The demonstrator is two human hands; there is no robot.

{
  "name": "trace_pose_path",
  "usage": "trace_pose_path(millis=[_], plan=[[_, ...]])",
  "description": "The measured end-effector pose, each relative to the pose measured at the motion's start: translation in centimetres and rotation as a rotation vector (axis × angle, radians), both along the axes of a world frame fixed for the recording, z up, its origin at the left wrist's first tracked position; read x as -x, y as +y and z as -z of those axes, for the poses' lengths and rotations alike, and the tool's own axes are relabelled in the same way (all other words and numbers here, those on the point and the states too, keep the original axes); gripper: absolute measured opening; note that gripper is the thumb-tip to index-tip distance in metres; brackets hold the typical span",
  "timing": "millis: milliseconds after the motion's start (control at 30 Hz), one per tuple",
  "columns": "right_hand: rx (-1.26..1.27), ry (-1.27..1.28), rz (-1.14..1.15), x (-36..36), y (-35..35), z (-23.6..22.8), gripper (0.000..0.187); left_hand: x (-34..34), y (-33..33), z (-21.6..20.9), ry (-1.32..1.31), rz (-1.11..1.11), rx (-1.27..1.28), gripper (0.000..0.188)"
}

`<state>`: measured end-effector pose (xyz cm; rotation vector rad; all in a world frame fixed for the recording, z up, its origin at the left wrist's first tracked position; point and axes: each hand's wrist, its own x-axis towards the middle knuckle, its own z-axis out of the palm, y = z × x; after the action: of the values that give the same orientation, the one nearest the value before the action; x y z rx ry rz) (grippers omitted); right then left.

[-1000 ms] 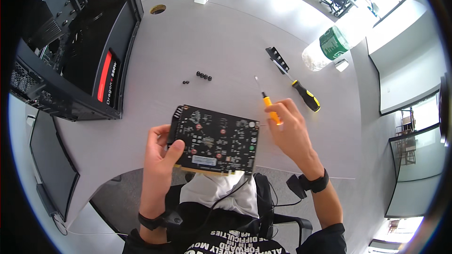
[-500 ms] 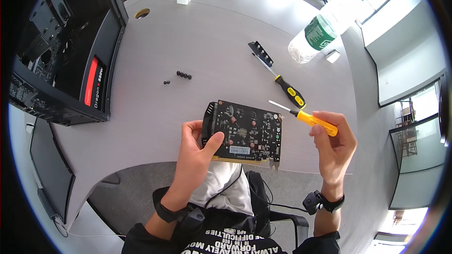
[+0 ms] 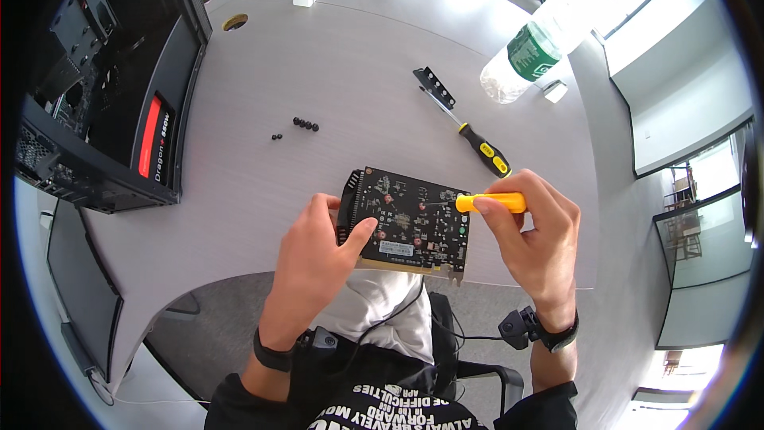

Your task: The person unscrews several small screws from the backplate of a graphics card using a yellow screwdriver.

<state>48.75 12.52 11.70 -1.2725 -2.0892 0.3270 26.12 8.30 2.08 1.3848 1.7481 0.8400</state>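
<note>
My left hand (image 3: 322,251) grips the left end of a black graphics card (image 3: 404,219), its thumb lying on the bare circuit-board side. The card is held over the near edge of the desk. In my right hand (image 3: 541,231) is a small screwdriver with a yellow handle (image 3: 485,202), fingers wrapped round it. Its thin shaft points left over the board, and the tip is near a screw (image 3: 423,207) at the upper middle. Whether the tip touches that screw I cannot tell.
A second screwdriver, black and yellow (image 3: 484,150), lies beyond the card beside a black bracket strip (image 3: 434,87). Several black screws (image 3: 305,124) sit left of centre. An open computer case (image 3: 119,111) stands left, a clear bottle (image 3: 521,60) far right, a monitor (image 3: 83,295) lower left.
My right hand has moved left, bringing the yellow screwdriver from beside the card to over its board. My left hand keeps its hold, and the view has shifted slightly.
</note>
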Motion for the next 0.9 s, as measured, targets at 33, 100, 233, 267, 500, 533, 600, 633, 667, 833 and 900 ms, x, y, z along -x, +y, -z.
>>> trace_pose_path(millis=[33,100,233,267,500,533,600,633,667,833,900], plan=[[-0.001,-0.003,0.000,0.2,0.0,0.0,0.023,0.2,0.1,0.0,-0.003,0.000,-0.001,0.049],[-0.017,-0.032,-0.012,0.4,0.0,0.2,0.024,0.4,0.2,-0.1,0.102,0.037,0.033,0.052],[-0.017,-0.049,-0.003,0.4,-0.2,0.0,0.024,0.2,0.4,-0.7,0.100,0.067,0.071,0.053],[-0.017,-0.048,-0.004,0.4,-0.2,-0.2,0.024,0.1,0.4,-0.7,0.107,0.076,0.072,0.053],[0.003,-0.066,-0.047,1.7,0.7,-0.1,0.022,0.4,0.1,-0.1,0.150,0.080,0.055,0.052],[0.005,-0.066,-0.052,1.9,0.8,0.1,0.022,0.4,0.1,-0.1,0.149,0.076,0.058,0.052],[0.014,-0.030,-0.045,2.1,1.0,0.3,0.022,0.3,0.0,0.2,0.149,0.078,0.032,0.049],[0.014,-0.030,-0.047,2.2,1.1,0.4,0.022,0.2,-0.1,0.4,0.150,0.076,0.033,0.049],[0.011,-0.037,-0.069,2.3,1.1,0.4,0.022,0.1,-0.2,0.6,0.171,0.038,-0.045,0.043],[-0.001,-0.047,-0.102,3.0,1.8,0.6,0.024,-0.2,0.5,1.2,0.095,0.000,-0.272,0.036],[-0.008,-0.057,-0.100,3.3,1.9,0.5,0.025,-0.4,1.1,1.6,0.077,0.079,-0.471,0.035]])
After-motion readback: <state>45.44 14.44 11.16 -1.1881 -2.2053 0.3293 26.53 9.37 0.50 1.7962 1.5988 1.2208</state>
